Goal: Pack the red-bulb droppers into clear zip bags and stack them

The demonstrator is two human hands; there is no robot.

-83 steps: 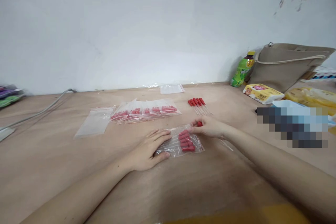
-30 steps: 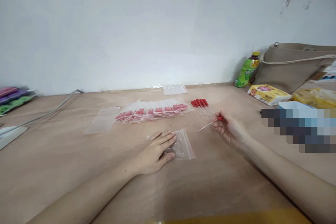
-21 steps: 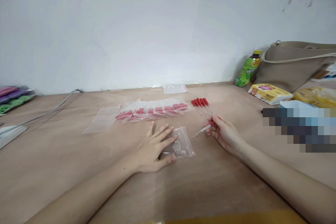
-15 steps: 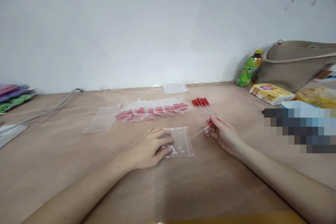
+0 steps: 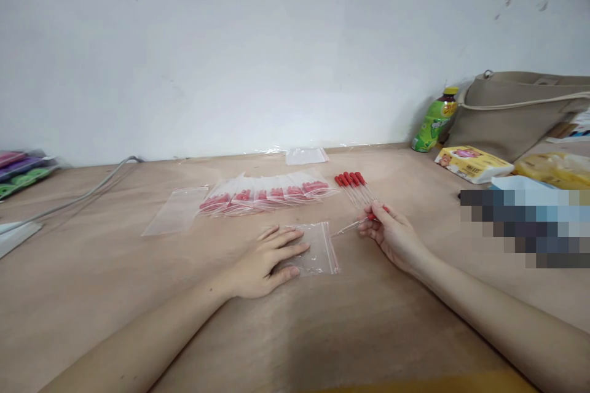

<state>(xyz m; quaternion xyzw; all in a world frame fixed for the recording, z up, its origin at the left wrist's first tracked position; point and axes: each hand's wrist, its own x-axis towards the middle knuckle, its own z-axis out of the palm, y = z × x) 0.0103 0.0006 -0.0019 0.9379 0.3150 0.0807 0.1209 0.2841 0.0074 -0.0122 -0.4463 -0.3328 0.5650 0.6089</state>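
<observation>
My left hand [image 5: 271, 258] lies flat with its fingers spread, pressing on a clear zip bag [image 5: 318, 252] on the table. To its right, my right hand [image 5: 389, 233] pinches droppers [image 5: 371, 217] by their red bulbs; their thin clear tubes point left and touch or nearly touch the bag's zip edge. How many it holds is hidden by the fingers. Just beyond that hand, several more red-bulbed droppers [image 5: 357, 187] lie side by side. A row of overlapping zip bags [image 5: 271, 193] with red-bulbed pieces inside lies behind my left hand.
A flat plain bag [image 5: 177, 210] lies left of the row, and more bags [image 5: 306, 156] lie by the wall. At right are a green bottle [image 5: 436, 123], a yellow tissue pack [image 5: 474, 164] and a beige handbag [image 5: 507, 116]. A grey cable [image 5: 99, 187] crosses the left side.
My left hand's fingers have spread and flattened on the zip bag. In my right hand, the dropper tubes have swung to a flatter angle at the bag's edge.
</observation>
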